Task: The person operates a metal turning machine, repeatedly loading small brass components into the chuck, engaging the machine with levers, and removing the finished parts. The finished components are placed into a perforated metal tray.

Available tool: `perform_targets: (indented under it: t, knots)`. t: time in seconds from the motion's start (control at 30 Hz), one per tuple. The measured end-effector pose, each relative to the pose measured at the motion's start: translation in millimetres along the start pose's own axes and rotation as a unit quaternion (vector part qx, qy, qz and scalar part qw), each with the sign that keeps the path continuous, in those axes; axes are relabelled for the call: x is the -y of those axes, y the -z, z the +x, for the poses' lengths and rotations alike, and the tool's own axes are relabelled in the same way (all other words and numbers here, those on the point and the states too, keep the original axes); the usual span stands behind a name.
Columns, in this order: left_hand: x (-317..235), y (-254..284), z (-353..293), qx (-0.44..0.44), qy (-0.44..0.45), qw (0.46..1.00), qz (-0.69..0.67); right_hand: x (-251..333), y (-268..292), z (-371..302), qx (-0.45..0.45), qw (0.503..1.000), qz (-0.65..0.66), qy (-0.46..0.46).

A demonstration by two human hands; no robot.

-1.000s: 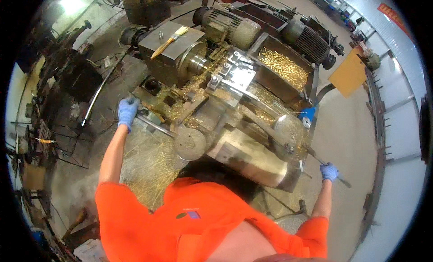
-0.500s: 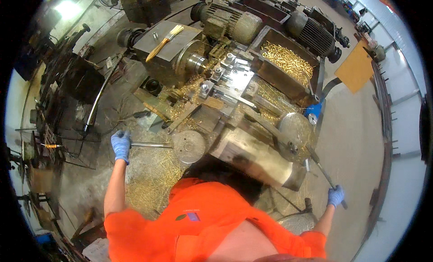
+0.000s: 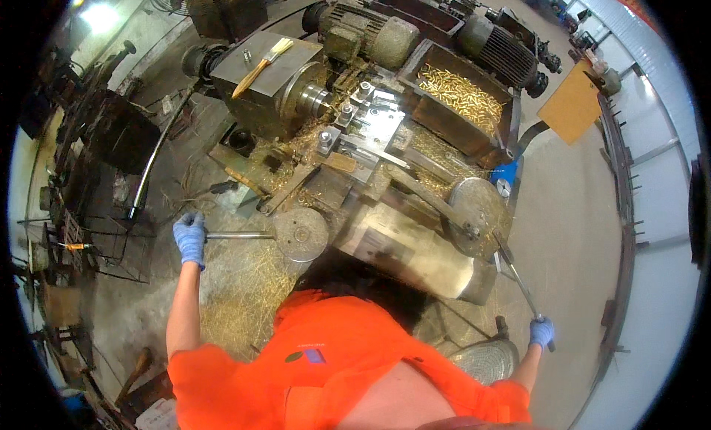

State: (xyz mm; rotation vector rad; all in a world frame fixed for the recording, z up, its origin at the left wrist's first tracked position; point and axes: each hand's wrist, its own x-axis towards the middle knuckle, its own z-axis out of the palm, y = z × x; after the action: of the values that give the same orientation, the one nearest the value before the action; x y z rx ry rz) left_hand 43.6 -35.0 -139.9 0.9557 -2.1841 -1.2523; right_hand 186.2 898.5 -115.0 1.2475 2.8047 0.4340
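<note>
My left hand [image 3: 189,240], in a blue glove, is closed round the outer end of a metal lever [image 3: 238,236] that runs to a round disc [image 3: 301,234] at the front of a small lathe. Far to the right, my gloved right hand [image 3: 542,331] grips the lower end of a long handle [image 3: 517,276] joined to a second disc [image 3: 474,208]. Between the two levers lies the lathe's tool slide [image 3: 376,122] with bolted tool blocks, facing the round chuck [image 3: 315,100]. Brass shavings cover the machine bed around it.
A paintbrush [image 3: 263,67] lies on the headstock [image 3: 259,52]. Behind the slide stands a metal bin [image 3: 444,122] full of small brass parts, with electric motors [image 3: 498,54] beyond. A brown board [image 3: 570,108] is at the right. Shavings [image 3: 248,308] litter the floor by my left arm.
The view has shifted slightly, so the machine sits a little further left and up. The right handle's end and my right hand appear slightly lower; both hands keep their grip.
</note>
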Motion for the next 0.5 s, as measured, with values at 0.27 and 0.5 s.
perform_targets:
  t: [0.27, 0.5]
  knots:
    - [-7, -1, -2, 0.015, 0.033, 0.999, -0.004, -14, -16, 1, -0.023, 1.0, -0.01, 0.01]
    - [-40, 8, 4, 0.105, 0.009, 0.982, 0.158, 3, 2, -9, -0.013, 1.0, -0.005, -0.005]
